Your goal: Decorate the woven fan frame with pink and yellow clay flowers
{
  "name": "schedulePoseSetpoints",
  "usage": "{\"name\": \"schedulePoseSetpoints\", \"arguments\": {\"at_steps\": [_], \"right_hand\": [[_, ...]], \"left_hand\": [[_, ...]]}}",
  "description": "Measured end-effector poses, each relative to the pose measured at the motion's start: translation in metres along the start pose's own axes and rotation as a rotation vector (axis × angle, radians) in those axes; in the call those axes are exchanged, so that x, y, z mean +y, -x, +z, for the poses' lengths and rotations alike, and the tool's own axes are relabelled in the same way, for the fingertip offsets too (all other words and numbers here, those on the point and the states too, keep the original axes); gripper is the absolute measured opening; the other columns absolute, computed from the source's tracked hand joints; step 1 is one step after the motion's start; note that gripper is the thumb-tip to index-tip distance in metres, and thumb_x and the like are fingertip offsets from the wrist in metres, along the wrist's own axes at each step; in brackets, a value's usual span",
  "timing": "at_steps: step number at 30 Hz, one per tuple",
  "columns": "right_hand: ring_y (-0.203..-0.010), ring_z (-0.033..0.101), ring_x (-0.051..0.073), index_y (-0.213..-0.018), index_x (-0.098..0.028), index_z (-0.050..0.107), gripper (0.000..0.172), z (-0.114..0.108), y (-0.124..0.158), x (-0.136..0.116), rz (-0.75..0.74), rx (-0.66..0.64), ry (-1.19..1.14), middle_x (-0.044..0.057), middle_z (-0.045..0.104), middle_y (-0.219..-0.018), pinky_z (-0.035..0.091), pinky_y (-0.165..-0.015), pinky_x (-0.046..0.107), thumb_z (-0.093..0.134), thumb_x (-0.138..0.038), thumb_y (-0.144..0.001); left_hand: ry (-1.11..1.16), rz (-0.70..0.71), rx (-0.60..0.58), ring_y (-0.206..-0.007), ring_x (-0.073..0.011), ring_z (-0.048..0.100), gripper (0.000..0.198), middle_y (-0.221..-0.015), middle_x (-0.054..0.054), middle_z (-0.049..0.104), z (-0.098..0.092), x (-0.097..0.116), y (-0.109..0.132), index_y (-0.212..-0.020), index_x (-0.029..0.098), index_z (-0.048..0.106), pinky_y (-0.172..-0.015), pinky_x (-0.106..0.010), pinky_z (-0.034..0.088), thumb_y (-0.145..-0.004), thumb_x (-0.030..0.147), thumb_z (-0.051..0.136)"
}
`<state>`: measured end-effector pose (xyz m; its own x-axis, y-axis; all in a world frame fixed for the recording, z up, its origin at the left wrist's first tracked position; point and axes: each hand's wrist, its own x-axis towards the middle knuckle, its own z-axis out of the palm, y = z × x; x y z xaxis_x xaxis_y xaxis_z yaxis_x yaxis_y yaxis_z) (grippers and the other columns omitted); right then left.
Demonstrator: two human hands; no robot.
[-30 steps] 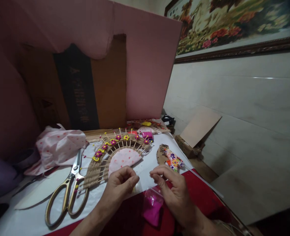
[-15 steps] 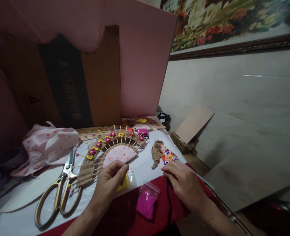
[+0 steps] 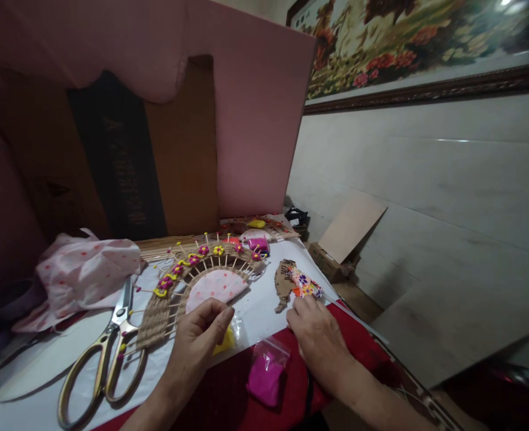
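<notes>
My left hand (image 3: 201,335) is closed in a pinch, thumb against index finger; whatever it may hold is too small to make out. It hovers before a fan-shaped piece of wound twine and sticks (image 3: 154,320), trimmed with yellow and magenta clay flowers, with a dotted cloth half-circle (image 3: 217,287) at its centre. A bag of yellow clay (image 3: 225,341) lies partly behind this hand. My right hand (image 3: 316,332) is curled palm down, its fingertips hidden, right by a flower-patterned piece (image 3: 307,284) and a brown cardboard scrap (image 3: 285,281). Between the hands lies a bag of magenta clay (image 3: 265,374).
Large scissors (image 3: 112,347) lie on the left beside crumpled dotted cloth (image 3: 89,269). A pink-edged cardboard box (image 3: 255,120) rises behind the table. White paper (image 3: 258,293) and red cloth (image 3: 219,395) cover the tabletop. A tiled wall (image 3: 426,179) stands to the right.
My right hand has shifted slightly left and curled further, palm down, closer to the patterned piece. It now covers much of the black cord. My left hand keeps its pinch almost unmoved.
</notes>
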<state>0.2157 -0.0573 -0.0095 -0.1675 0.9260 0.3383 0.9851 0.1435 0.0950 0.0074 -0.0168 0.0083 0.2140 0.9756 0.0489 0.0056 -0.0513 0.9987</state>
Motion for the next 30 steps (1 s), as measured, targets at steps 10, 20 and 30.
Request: {"name": "schedulePoseSetpoints", "arguments": {"at_steps": [10, 20, 30], "right_hand": [[-0.075, 0.051, 0.021, -0.082, -0.018, 0.055, 0.024, -0.017, 0.007, 0.006, -0.075, 0.326, -0.287, 0.007, 0.057, -0.078, 0.042, -0.068, 0.036, 0.040, 0.000, -0.078], [-0.085, 0.053, 0.030, -0.075, -0.016, 0.066, 0.014, -0.040, 0.018, 0.214, 0.263, 0.587, 0.463, 0.015, 0.064, -0.099, 0.032, -0.065, 0.039, 0.060, -0.029, -0.079], [-0.064, 0.056, 0.019, -0.078, -0.015, 0.064, 0.017, -0.071, -0.008, 0.168, 0.200, 0.895, 0.274, 0.009, 0.065, -0.070, 0.041, -0.063, 0.028, 0.054, -0.025, -0.087]], "left_hand": [[-0.081, 0.030, -0.034, -0.048, -0.0068, 0.034, 0.030, -0.052, 0.005, 0.041, -0.004, -0.009, -0.003, -0.066, 0.015, 0.055, -0.043, -0.018, 0.025, -0.077, 0.043, 0.059], [-0.088, 0.019, -0.006, -0.048, -0.0068, 0.033, 0.033, -0.052, 0.006, 0.040, -0.002, -0.006, -0.003, -0.064, 0.015, 0.054, -0.044, -0.018, 0.025, -0.075, 0.046, 0.060], [0.065, 0.124, 0.176, -0.056, -0.0075, 0.045, 0.011, -0.061, 0.006, 0.051, -0.017, -0.002, -0.014, -0.083, 0.019, 0.057, -0.052, -0.016, 0.036, -0.074, 0.023, 0.061]]}}
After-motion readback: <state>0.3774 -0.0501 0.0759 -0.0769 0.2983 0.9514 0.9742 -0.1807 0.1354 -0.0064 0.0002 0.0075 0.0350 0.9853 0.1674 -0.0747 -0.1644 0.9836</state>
